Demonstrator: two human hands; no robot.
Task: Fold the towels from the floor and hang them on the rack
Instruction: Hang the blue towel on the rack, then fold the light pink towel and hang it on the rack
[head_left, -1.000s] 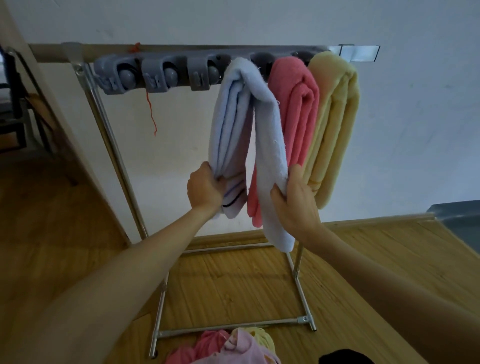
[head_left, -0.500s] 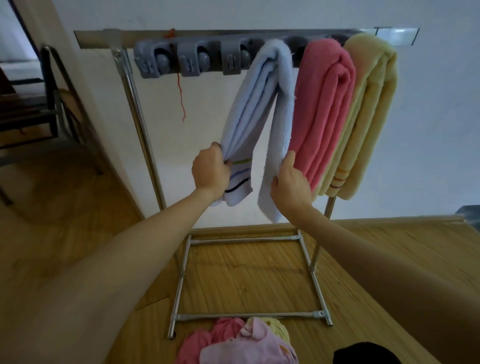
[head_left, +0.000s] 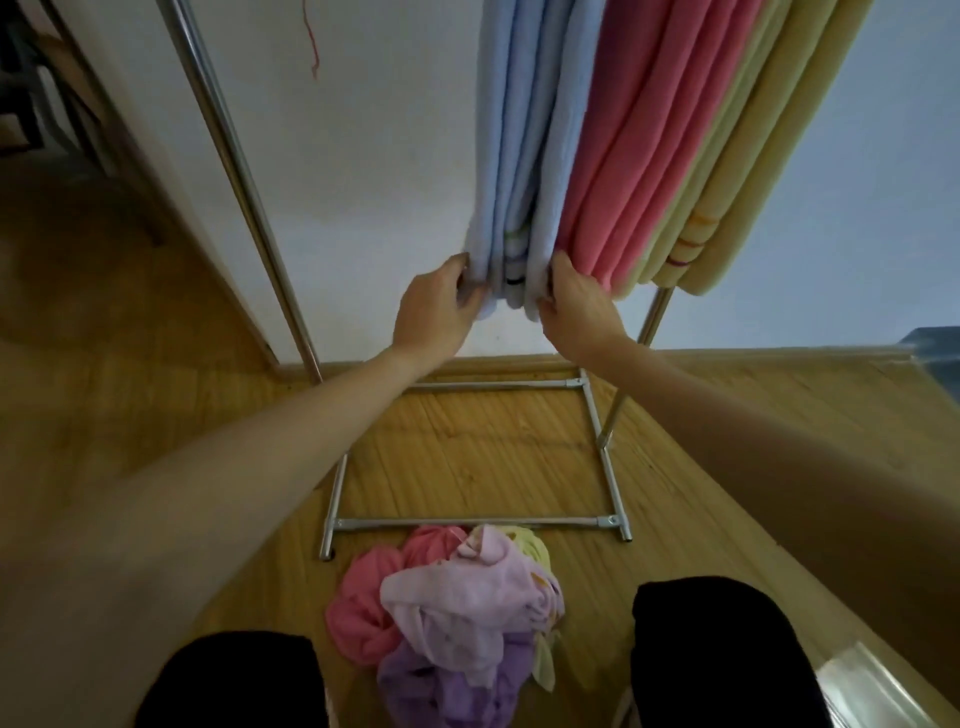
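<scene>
A folded light blue towel (head_left: 524, 135) hangs from the rack, whose top bar is out of view. My left hand (head_left: 435, 307) presses on the towel's lower left edge and my right hand (head_left: 577, 306) on its lower right edge, squeezing the hanging halves together. To its right hang a pink towel (head_left: 654, 140) and a yellow towel (head_left: 748, 145). On the floor near my knees lies a heap of unfolded towels (head_left: 457, 613) in pink, lilac, purple and pale yellow.
The rack's metal upright (head_left: 234, 171) rises at the left and its floor frame (head_left: 467, 521) lies on the wooden floor just beyond the heap. A white wall stands behind. My dark-clad knees (head_left: 722, 649) flank the heap.
The view has tilted down and closer. My hands have slid down to the blue towel's bottom edges and brought its two spread halves together.
</scene>
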